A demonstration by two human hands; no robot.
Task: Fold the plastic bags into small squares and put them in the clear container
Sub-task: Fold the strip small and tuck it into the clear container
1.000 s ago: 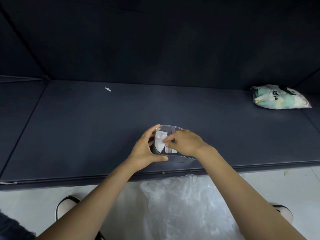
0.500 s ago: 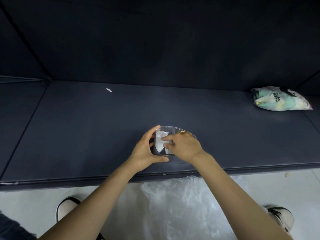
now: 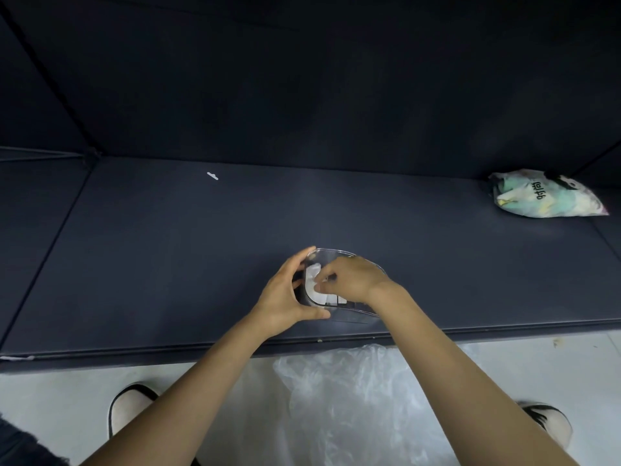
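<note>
A small clear container (image 3: pixel 349 309) stands near the front edge of the dark table. My left hand (image 3: pixel 285 294) grips its left side, thumb along the near wall and fingers round the far rim. My right hand (image 3: pixel 349 277) reaches into the container from above and its fingertips pinch a folded white plastic bag (image 3: pixel 312 277) inside it. More folded white squares show through the near wall below my right hand. A heap of loose clear plastic bags (image 3: pixel 346 398) lies on the floor under my arms.
A printed white and green packet (image 3: pixel 544 195) lies at the table's far right. A small white scrap (image 3: pixel 212 176) sits at the back left. The table's front edge (image 3: pixel 134 351) runs just below the container. My shoes (image 3: pixel 129 410) show on the pale floor.
My right hand has slid a little left and deeper over the container, covering more of the folded bag. The left hand keeps its hold.
</note>
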